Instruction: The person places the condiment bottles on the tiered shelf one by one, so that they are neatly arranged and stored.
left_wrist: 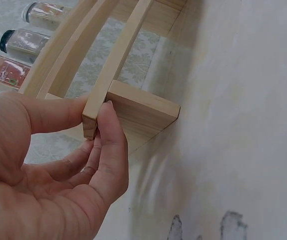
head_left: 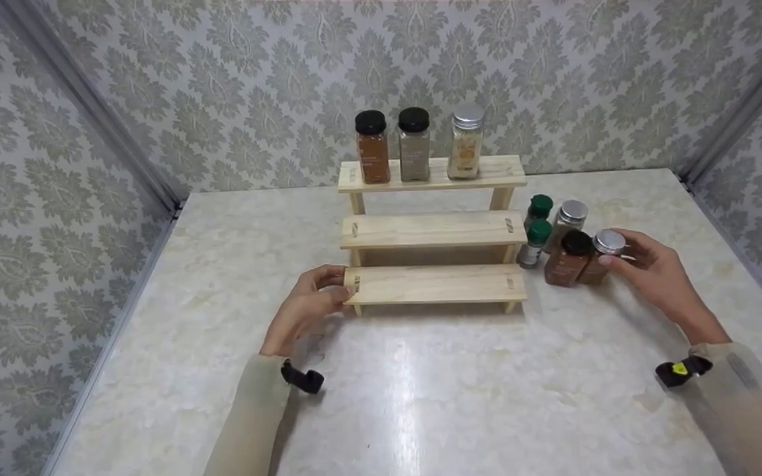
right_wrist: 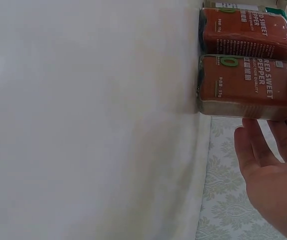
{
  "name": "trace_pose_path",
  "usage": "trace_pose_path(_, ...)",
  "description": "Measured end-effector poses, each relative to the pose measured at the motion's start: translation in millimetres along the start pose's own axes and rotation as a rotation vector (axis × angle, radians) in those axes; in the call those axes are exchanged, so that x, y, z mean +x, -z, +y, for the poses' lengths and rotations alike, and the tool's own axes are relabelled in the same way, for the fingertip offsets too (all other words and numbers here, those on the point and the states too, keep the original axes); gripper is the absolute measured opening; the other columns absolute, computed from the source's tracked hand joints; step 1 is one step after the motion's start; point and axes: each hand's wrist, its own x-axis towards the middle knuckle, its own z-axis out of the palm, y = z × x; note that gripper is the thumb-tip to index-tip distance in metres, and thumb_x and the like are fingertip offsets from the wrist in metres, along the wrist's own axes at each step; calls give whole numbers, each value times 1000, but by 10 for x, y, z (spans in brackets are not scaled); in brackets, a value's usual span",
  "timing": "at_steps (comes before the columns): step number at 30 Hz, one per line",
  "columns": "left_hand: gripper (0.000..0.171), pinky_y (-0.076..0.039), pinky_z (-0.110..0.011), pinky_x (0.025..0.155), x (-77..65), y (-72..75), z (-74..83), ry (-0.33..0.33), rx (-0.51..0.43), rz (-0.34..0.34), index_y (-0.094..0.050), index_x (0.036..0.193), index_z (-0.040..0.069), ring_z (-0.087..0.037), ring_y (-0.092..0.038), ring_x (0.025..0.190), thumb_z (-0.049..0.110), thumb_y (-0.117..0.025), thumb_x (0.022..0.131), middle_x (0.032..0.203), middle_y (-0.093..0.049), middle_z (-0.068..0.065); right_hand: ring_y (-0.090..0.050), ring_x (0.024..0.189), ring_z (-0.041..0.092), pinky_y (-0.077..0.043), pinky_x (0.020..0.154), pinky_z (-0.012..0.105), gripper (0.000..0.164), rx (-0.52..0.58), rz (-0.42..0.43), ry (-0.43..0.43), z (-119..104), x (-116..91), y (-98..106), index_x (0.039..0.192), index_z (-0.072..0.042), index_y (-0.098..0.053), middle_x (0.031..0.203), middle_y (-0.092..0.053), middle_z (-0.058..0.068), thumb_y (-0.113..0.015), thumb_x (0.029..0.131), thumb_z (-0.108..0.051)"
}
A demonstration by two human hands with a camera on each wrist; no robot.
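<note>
My left hand (head_left: 311, 301) pinches the left end of the lowest board of a three-tier wooden rack (head_left: 434, 284). The left wrist view shows the thumb on top of that board and the fingers beneath its end. At the rack's right, my right hand (head_left: 662, 274) holds a silver-capped spice jar (head_left: 594, 270) near its cap, thumb in front and fingers behind. This jar of red-brown powder, labelled red sweet pepper (right_wrist: 248, 82), stands upright against a black-capped spice jar (head_left: 564, 266) with a matching label.
Two green-capped bottles (head_left: 532, 253) and another silver-capped jar (head_left: 567, 221) stand behind these jars, close to the rack. On the top tier are a black-capped red jar (head_left: 374, 155), a black-capped grey jar (head_left: 415, 155) and a silver-capped jar (head_left: 465, 152). Patterned walls (head_left: 255, 99) enclose the marbled table (head_left: 222, 264).
</note>
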Motion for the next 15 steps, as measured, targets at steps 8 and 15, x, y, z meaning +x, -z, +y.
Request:
trace_pose_path(8, 49, -63, -38, 88, 4, 4, -4, 6, -4, -2, -53, 148, -4, -28, -66, 111, 2, -65, 101, 139, -56, -24, -58, 122, -8, -47, 97, 6, 53, 7, 7, 20, -25, 6, -16, 153, -4, -56, 133, -63, -21, -72, 103, -12)
trace_pose_path(15, 49, -62, -35, 88, -6, 17, 4, -7, 10, -16, -54, 148, -3, -26, -67, 109, 4, -67, 101, 137, -59, -23, -61, 118, -7, -51, 92, 7, 51, 24, 24, 31, -52, 36, -4, 151, -1, -56, 129, -64, -20, -72, 103, -8)
